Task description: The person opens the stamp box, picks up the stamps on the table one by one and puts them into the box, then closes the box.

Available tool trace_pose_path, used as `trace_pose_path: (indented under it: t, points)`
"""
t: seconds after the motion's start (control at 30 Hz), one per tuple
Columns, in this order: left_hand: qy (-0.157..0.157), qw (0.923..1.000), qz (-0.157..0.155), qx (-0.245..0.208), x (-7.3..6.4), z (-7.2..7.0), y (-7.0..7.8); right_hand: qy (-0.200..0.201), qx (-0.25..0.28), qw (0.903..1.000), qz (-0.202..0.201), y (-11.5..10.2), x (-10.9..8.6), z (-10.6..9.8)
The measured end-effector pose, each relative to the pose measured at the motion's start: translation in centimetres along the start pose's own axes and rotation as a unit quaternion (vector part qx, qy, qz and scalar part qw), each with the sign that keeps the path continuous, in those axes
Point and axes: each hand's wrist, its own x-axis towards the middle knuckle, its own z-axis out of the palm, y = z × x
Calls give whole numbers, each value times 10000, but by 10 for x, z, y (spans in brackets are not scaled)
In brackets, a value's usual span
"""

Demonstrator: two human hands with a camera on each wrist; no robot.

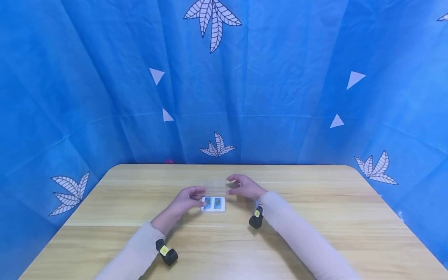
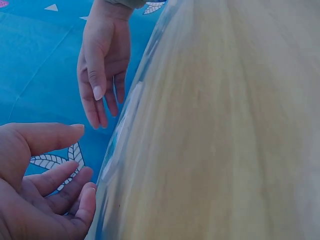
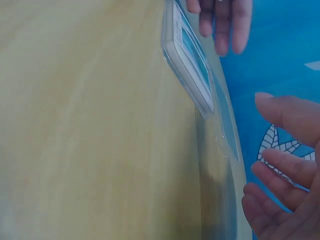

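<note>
A small flat white box (image 1: pixel 213 210) with two blue-green pictures on top lies mid-table. The right wrist view shows clear plastic around its edge. Just beyond it lies a clear, flat plastic cover (image 1: pixel 216 187), faint against the wood. My left hand (image 1: pixel 184 200) is at the left of both, its thumb overlapping the box's left edge in the head view. Nothing sits between its loosely bent fingers (image 2: pixel 65 185). To the right of the cover hovers my right hand (image 1: pixel 246 187), thumb and fingers parted and holding nothing.
A partly hidden bluish object (image 1: pixel 256 203) shows beside the right sleeve. The wooden table (image 1: pixel 224 249) has rounded far corners. A blue curtain (image 1: pixel 280 77) with leaf and triangle prints hangs behind and at both sides. Each wrist wears a black camera (image 1: pixel 167 252).
</note>
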Motion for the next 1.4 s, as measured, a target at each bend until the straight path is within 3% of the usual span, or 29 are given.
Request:
trace_pose_path:
  t: [0.23,0.73,0.97,1.4]
  points:
    - [32,9998,-140,102,1,-3,-8,67,184,9997,156,-1,10,3]
    - [-84,9993,-311,186,2,-10,-23,-44,407,9991,-54,11,22,8]
    - [-96,9982,-267,526,4,-8,-22,-66,353,9994,15,15,26,9]
    - [17,9970,-358,684,5,-5,-19,120,-48,9999,114,19,31,16]
